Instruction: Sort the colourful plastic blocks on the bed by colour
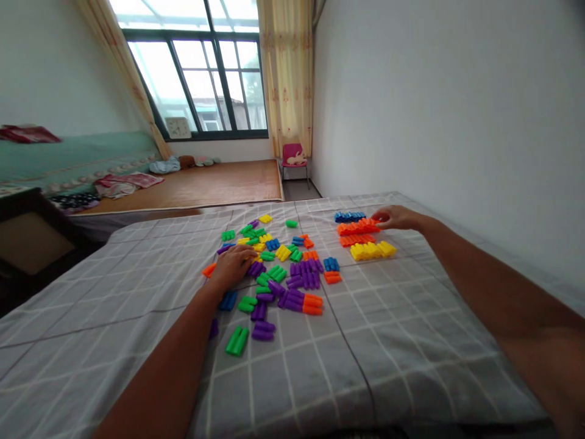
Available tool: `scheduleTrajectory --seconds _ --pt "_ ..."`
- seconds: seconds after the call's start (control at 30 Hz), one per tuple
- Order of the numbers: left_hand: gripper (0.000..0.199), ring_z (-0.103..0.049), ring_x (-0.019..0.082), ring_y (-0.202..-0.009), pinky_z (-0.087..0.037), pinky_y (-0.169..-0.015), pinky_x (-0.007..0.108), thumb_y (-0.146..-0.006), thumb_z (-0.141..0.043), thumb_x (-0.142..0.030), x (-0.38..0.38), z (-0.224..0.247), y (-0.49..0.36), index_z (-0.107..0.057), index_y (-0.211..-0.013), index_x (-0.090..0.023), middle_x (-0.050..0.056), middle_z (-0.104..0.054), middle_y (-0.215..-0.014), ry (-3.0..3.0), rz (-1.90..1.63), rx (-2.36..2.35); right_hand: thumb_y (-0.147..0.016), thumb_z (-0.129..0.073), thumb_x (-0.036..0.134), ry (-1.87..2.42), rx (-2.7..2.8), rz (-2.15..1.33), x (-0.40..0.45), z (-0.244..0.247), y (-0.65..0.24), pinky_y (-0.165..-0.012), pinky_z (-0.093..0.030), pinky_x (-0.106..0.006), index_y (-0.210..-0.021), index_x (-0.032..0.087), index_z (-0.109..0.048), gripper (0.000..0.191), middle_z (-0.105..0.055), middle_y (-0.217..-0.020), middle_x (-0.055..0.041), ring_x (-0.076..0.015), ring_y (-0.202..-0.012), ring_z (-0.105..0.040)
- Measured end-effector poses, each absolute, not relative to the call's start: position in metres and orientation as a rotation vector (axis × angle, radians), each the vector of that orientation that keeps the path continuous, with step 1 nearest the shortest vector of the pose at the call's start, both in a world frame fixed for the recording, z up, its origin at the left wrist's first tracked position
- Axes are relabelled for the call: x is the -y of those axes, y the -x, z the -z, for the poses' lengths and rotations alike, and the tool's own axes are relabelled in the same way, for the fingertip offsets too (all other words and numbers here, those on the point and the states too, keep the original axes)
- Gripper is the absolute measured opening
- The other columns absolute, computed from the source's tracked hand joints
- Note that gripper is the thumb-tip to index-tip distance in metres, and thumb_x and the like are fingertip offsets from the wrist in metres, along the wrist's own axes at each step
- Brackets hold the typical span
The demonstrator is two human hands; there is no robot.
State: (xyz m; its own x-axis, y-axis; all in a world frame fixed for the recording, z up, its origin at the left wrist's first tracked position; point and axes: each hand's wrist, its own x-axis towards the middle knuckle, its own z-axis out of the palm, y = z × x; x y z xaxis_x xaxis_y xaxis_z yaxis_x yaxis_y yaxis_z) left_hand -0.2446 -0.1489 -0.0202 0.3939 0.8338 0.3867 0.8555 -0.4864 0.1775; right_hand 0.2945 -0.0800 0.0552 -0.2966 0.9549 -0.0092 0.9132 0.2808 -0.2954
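Observation:
My left hand (pixel 234 264) lies low over the left side of a pile of colourful plastic tube-like blocks, fingers curled together and the tips at some yellow ones. What sits beneath its fingers is hidden. My right hand (pixel 395 217) pinches the right end of an orange row of joined blocks (pixel 357 227). A second orange row (pixel 356 241) lies just in front. Behind is a dark blue row (pixel 350 217), and nearest me a yellow row (pixel 371 250). The loose pile holds purple blocks (pixel 305 274), green blocks (pixel 236 341) and several of other colours.
Everything lies on a grey checked cloth (pixel 411 353) over a bed-like surface. A white wall (pixel 448 110) runs along the right. Beyond are a brown mat platform (pixel 214 183), a pink chair (pixel 294 155) and a window (pixel 214 79). A dark-framed piece of furniture (pixel 27 244) stands at left.

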Motion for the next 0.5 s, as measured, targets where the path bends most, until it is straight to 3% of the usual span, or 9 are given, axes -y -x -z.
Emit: scheduleTrajectory --seconds 0.33,0.5 --pt "0.033 -0.057 0.023 -0.115 -0.044 -0.100 0.039 -0.089 -0.046 -0.040 0.146 0.022 0.247 -0.071 -0.105 -0.027 0.004 -0.067 -0.120 2.583 0.614 1.563 -0.069 -0.067 0.024 1.849 2.366 -0.274 0.086 -0.011 -0.318 -0.076 -0.049 -0.027 -0.104 0.022 -0.072 0.035 -0.073 -0.104 -0.0027 -0.0190 -0.085 -0.067" --pt "0.033 -0.058 0.023 -0.114 -0.044 -0.100 0.040 -0.090 -0.045 -0.039 0.147 0.022 0.248 -0.071 -0.106 -0.027 0.004 -0.067 -0.119 2.589 0.625 1.552 -0.071 -0.064 0.021 1.902 2.312 -0.220 0.093 -0.009 -0.321 -0.076 -0.049 -0.027 -0.090 0.024 -0.073 0.022 -0.073 -0.099 -0.0012 -0.0188 -0.084 -0.068"
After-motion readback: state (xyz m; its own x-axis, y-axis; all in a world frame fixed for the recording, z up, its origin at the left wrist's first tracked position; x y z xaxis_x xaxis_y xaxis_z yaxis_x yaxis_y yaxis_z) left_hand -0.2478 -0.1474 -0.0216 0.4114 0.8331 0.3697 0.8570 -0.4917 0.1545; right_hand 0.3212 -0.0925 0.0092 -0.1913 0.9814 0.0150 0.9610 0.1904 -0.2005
